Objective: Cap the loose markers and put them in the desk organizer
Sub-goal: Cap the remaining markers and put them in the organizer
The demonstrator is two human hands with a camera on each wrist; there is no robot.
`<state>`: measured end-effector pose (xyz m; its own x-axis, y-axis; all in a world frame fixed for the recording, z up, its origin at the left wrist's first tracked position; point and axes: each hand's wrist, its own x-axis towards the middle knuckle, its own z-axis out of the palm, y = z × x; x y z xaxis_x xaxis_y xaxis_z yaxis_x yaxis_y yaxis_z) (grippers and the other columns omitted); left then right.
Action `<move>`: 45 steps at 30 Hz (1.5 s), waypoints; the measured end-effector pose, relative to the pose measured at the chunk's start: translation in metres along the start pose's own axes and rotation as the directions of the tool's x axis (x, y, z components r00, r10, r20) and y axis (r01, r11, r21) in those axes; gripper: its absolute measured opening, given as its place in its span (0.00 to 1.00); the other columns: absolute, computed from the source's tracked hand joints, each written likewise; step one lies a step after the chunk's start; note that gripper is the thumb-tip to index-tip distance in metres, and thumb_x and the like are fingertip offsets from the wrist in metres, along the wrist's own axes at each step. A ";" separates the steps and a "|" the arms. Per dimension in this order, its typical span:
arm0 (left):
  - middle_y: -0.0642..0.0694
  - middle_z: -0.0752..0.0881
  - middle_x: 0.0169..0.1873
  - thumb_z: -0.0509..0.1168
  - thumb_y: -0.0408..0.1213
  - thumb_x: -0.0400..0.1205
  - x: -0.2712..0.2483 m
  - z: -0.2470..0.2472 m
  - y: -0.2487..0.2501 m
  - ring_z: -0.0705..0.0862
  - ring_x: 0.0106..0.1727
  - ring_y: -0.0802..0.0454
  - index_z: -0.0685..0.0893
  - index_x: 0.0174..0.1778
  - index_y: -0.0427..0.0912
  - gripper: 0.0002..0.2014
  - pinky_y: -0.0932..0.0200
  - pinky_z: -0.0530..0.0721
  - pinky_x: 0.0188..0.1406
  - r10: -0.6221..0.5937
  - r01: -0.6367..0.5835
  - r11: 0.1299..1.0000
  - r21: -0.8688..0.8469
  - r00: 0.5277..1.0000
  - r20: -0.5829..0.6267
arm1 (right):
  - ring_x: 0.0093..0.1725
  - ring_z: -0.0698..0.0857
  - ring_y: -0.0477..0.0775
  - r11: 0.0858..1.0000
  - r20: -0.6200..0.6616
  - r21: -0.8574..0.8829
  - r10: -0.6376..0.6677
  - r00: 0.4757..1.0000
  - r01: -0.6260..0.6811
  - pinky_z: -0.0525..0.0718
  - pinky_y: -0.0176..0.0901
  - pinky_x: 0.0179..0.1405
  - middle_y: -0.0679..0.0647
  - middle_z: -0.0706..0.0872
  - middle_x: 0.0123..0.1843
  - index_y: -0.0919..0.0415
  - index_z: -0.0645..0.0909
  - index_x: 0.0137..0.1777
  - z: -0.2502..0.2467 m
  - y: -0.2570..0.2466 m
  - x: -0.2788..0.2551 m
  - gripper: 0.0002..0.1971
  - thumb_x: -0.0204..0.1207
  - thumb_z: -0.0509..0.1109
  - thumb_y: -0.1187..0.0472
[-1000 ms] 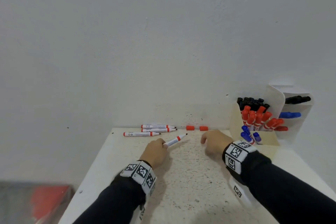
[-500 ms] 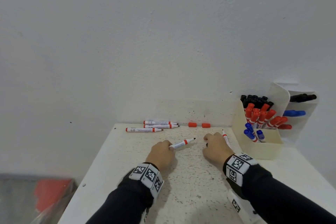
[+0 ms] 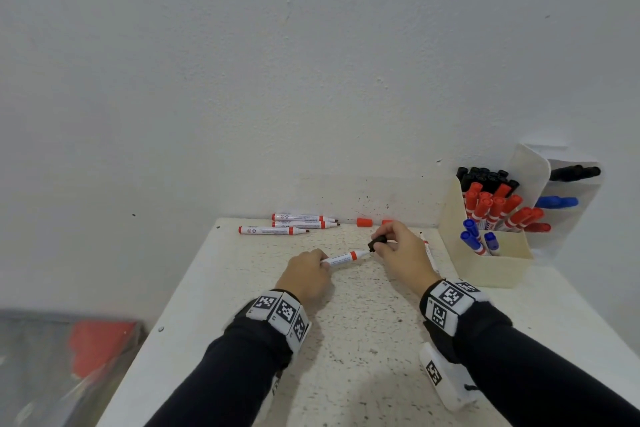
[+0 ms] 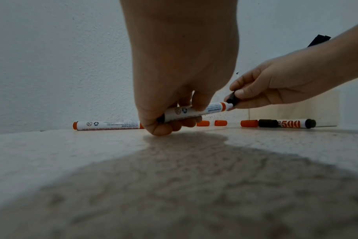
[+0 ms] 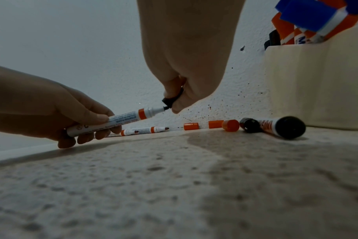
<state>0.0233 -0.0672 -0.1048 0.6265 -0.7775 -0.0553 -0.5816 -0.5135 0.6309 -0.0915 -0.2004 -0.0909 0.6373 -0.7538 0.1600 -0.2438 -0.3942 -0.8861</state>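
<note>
Black cap (image 3: 377, 242) now at marker (image 3: 343, 258) tip

The left hand (image 3: 306, 272) covers the back half of the marker (image 3: 343, 258), so its tail end can't be seen from the head view. Print on the barrel is too small to read. The right hand (image 3: 398, 253) hides most of the black cap (image 3: 375, 242) (only its open end pokes out). Bottom left there's a red blur (image 3: 100, 347), no telling what. Both forearms are cut off by the bottom edge.
</note>
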 end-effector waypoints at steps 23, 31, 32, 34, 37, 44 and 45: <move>0.44 0.81 0.44 0.53 0.39 0.86 0.001 0.001 -0.003 0.78 0.39 0.52 0.80 0.56 0.41 0.12 0.58 0.78 0.37 0.035 -0.039 0.997 -0.065 0.997 -0.070 | 0.53 0.84 0.69 0.999 0.001 0.038 0.026 1.000 -0.027 0.82 0.59 0.55 0.50 0.82 0.46 0.49 0.75 0.40 -0.003 -0.003 -0.004 0.15 0.77 0.63 0.72; 0.46 0.80 0.43 0.52 0.38 0.86 0.000 0.000 0.000 0.76 0.37 0.55 0.79 0.55 0.40 0.12 0.65 0.73 0.32 0.052 -0.059 0.995 -0.084 0.995 -0.085 | 0.55 0.81 0.74 0.996 0.011 0.085 0.032 0.999 -0.033 0.81 0.67 0.55 0.53 0.81 0.46 0.53 0.75 0.42 -0.002 -0.002 -0.002 0.13 0.78 0.61 0.73; 0.46 0.80 0.43 0.52 0.37 0.86 0.000 0.000 0.000 0.76 0.38 0.54 0.79 0.56 0.40 0.12 0.65 0.73 0.32 0.049 -0.056 0.995 -0.083 0.995 -0.082 | 0.55 0.81 0.73 0.997 0.009 0.076 0.028 1.000 -0.028 0.81 0.65 0.55 0.53 0.81 0.46 0.53 0.75 0.42 -0.002 -0.002 -0.002 0.12 0.78 0.62 0.73; 0.45 0.80 0.44 0.52 0.38 0.86 0.000 0.000 -0.001 0.76 0.38 0.53 0.79 0.56 0.40 0.12 0.64 0.73 0.33 0.044 -0.049 0.996 -0.074 0.996 -0.077 | 0.54 0.82 0.71 0.998 0.016 0.061 0.011 1.000 -0.012 0.83 0.59 0.52 0.53 0.81 0.47 0.53 0.75 0.43 -0.003 -0.001 -0.002 0.12 0.78 0.62 0.73; 0.44 0.81 0.45 0.52 0.38 0.86 0.002 0.000 -0.002 0.78 0.40 0.52 0.80 0.56 0.40 0.12 0.60 0.76 0.37 0.031 -0.036 0.997 -0.063 0.997 -0.077 | 0.49 0.83 0.61 1.000 0.065 0.023 -0.007 0.998 0.006 0.83 0.46 0.49 0.52 0.82 0.49 0.53 0.78 0.47 -0.003 0.001 -0.002 0.13 0.77 0.63 0.73; 0.45 0.81 0.44 0.52 0.39 0.86 0.002 0.001 -0.003 0.77 0.39 0.52 0.80 0.57 0.39 0.13 0.63 0.75 0.34 0.032 -0.036 0.997 -0.062 0.998 -0.058 | 0.33 0.74 0.45 0.953 0.148 -0.293 -0.031 0.988 0.074 0.72 0.25 0.26 0.50 0.79 0.45 0.57 0.82 0.58 -0.003 0.003 0.000 0.11 0.82 0.60 0.63; 0.45 0.81 0.44 0.51 0.38 0.86 0.002 0.000 -0.002 0.77 0.39 0.52 0.79 0.57 0.39 0.13 0.64 0.74 0.33 0.032 -0.035 0.997 -0.064 0.998 -0.055 | 0.34 0.74 0.45 0.957 0.108 -0.282 -0.035 0.994 0.064 0.71 0.26 0.26 0.49 0.78 0.42 0.56 0.81 0.54 -0.002 0.004 0.000 0.07 0.81 0.62 0.63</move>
<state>0.0261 -0.0677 -0.1063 0.6354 -0.7722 0.0075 -0.5691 -0.4617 0.6804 -0.0940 -0.2029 -0.0933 0.7204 -0.6786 0.1433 -0.3984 -0.5741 -0.7153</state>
